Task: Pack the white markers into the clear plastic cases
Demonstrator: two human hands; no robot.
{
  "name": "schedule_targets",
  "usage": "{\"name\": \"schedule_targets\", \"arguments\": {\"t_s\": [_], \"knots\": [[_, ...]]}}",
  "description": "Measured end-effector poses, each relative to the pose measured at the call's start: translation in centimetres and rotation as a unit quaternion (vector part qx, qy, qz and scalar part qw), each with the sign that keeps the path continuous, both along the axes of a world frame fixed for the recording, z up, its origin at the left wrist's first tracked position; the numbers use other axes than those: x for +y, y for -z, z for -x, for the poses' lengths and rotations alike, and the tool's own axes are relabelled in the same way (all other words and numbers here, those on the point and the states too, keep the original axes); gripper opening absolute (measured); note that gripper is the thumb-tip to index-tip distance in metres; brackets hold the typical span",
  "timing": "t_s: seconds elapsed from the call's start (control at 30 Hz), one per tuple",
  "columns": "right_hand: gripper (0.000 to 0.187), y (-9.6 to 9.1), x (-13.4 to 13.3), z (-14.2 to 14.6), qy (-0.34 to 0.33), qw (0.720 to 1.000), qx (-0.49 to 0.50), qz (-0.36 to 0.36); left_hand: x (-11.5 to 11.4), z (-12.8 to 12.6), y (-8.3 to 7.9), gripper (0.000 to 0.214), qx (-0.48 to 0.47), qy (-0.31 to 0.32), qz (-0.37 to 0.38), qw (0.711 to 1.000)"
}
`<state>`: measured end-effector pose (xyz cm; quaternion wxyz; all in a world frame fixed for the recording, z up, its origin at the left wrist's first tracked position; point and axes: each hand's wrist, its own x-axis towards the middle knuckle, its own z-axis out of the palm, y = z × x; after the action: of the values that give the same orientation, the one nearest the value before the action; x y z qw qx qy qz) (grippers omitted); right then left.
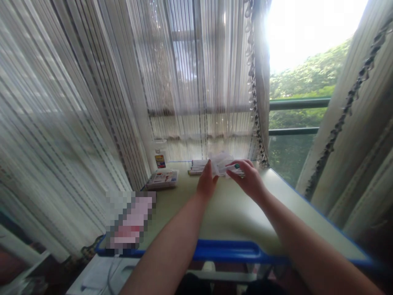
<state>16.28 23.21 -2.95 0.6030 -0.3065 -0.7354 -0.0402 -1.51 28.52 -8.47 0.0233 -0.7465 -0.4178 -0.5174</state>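
Observation:
My left hand [207,180] and my right hand [248,177] reach to the far end of a pale green desk [233,213]. Both grip a clear plastic pouch [221,163] between them. The left hand's fingers pinch its left edge. My right hand closes on its right side, where a marker with a teal cap [236,166] shows at the fingertips. A row of markers [198,166] lies flat on the desk just behind and left of the pouch.
A flat printed box [162,179] and a small yellow-red card [160,161] sit at the desk's far left. A blurred pink object [132,223] lies at the near left. Sheer curtains [92,102] hang behind. The desk has a blue front rim [227,250].

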Motion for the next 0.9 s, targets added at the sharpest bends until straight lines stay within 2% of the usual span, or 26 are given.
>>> {"name": "schedule_targets", "arguments": {"t_s": [0.17, 0.3, 0.43, 0.57, 0.77, 0.9], "knots": [[0.038, 0.7, 0.3, 0.0, 0.019, 1.000, -0.004, -0.020, 0.2, -0.3, 0.6, 0.066, 0.006, 0.005, 0.011, 1.000], [0.037, 0.9, 0.1, 0.5, 0.056, 0.996, 0.057, -0.029, -0.2, -0.7, 0.5, 0.065, 0.015, 0.027, 0.032, 0.999], [0.051, 0.4, 0.1, 1.4, 0.105, 0.984, 0.120, -0.084, -0.2, -0.5, 0.4, 0.064, 0.011, 0.048, 0.024, 0.999], [0.036, -0.1, 0.1, 1.9, 0.135, 0.983, 0.046, -0.114, 0.2, -0.4, 0.9, 0.061, 0.008, 0.046, 0.014, 0.999], [0.039, 0.2, -0.4, 1.4, 0.079, 0.989, -0.034, -0.118, 0.6, -0.5, 0.7, 0.065, 0.026, 0.050, -0.008, 0.998], [0.031, 0.5, -0.5, 1.1, 0.083, 0.990, -0.058, -0.100, 0.6, -0.6, 0.0, 0.060, 0.027, 0.054, -0.017, 0.998]]}}
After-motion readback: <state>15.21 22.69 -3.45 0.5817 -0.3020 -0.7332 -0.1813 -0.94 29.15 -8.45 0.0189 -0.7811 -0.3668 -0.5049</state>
